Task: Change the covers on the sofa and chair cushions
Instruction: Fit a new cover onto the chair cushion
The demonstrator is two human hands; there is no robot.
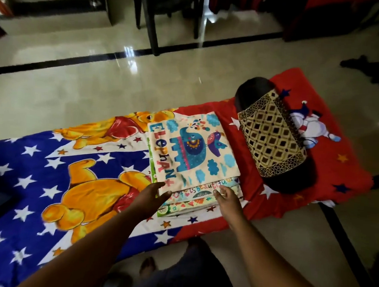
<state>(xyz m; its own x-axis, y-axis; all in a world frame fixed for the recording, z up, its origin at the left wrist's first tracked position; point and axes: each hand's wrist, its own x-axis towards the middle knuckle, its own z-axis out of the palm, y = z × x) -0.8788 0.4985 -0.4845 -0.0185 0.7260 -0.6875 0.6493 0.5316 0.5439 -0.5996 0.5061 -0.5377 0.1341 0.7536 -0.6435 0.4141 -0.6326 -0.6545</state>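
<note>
Two bare forearms rise from the bottom edge of the frame, their elbows cut off, with a foot [147, 266] and dark clothing dimly visible between them on the floor [77, 95]. The left hand [148, 199] reaches to the near left corner of a stack of folded cushion covers [192, 158] at the centre of the frame, its fingers [160, 187] straight and slightly spread at the stack's edge; whether they touch the top cover is hard to tell. The right hand [227, 200] lies at the stack's near right edge, fingers loosely extended, tips on or just over the lower covers. The top cover shows an elephant print; the ones beneath show only as narrow strips. The stack lies on a cartoon-print sheet [53, 159] spread over a low mattress, cut off at the left. At the right, a bolster cushion [271, 136] in a gold diamond-pattern cover lies on the red part of the sheet. Dark chair legs [154, 29] stand at the top, their upper parts out of frame.
</note>
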